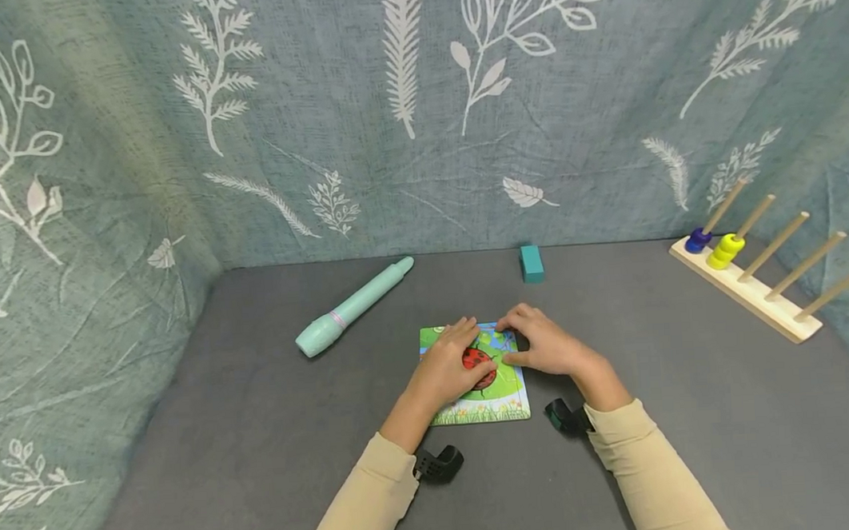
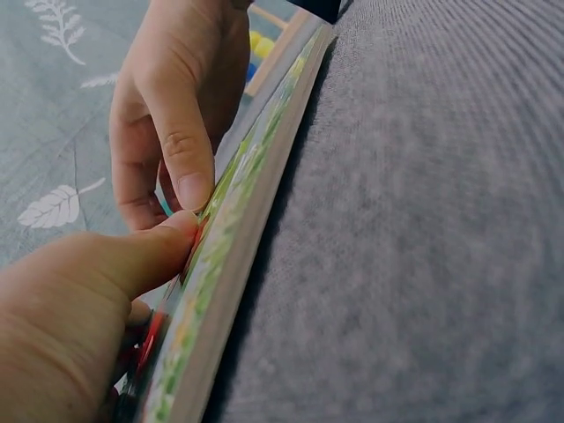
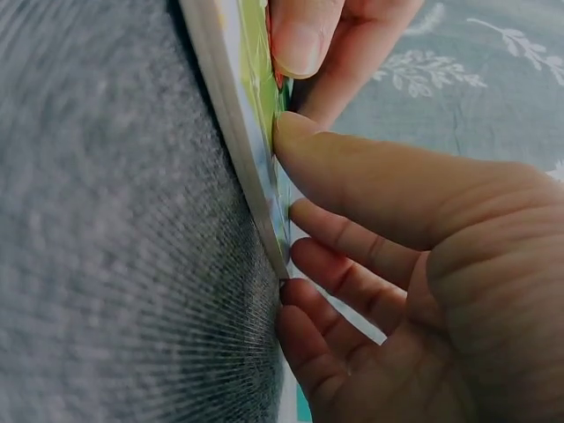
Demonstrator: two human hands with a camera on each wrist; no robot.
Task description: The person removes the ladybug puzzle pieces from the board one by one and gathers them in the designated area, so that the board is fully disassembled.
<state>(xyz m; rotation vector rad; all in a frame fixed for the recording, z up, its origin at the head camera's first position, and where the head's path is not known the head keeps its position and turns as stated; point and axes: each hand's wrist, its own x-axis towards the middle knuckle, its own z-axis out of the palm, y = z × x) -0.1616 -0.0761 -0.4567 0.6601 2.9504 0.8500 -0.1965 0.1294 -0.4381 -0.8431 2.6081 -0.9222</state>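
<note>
A square ladybug jigsaw puzzle, with a red spotted ladybug on a green leaf, lies flat on the grey table. Over its left half rests my left hand, fingers stretched toward the top edge and thumb on the ladybug. At the upper right, my right hand touches the puzzle with its thumb and fingertips spread apart. The right wrist view shows that thumb on the picture and the other fingers at the board's far edge and corner. Both thumb tips come close together in the left wrist view, above the board's pale side edge.
A mint-green microphone-shaped object lies behind and left of the puzzle. A teal block stands near the back edge. At the far right is a wooden peg stand with blue and yellow rings. Patterned curtain hangs behind the table.
</note>
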